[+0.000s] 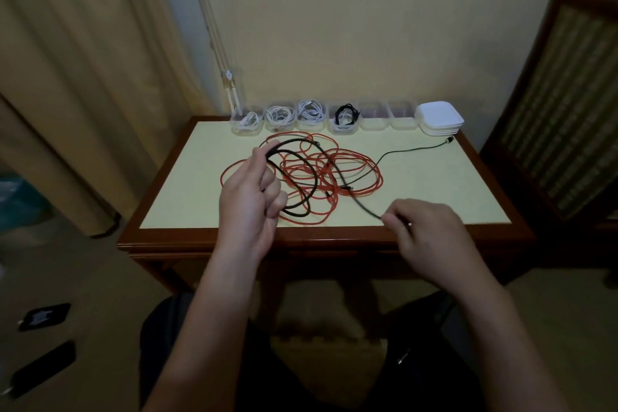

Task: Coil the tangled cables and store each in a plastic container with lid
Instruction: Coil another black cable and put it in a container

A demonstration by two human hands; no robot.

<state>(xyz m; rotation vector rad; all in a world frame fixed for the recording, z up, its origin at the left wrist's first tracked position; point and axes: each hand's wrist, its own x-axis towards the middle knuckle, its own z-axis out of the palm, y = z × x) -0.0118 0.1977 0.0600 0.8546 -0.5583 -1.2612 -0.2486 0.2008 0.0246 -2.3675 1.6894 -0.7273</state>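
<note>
Over the pale yellow worktop (434, 184) and its red cable tangle (364, 170), my left fingers (259, 162) grip thin black cable (316, 177) loops while my right fingers (396, 216) pinch its slack strand.

On my feed I see a row of containers (311, 117) lining the far edge of the surface (434, 194), a stack of lids (439, 119) at its right end, the tangle of cables (334, 174) lying before them mid-surface, and a trailing cable (401, 152) running right toward the lids.
</note>
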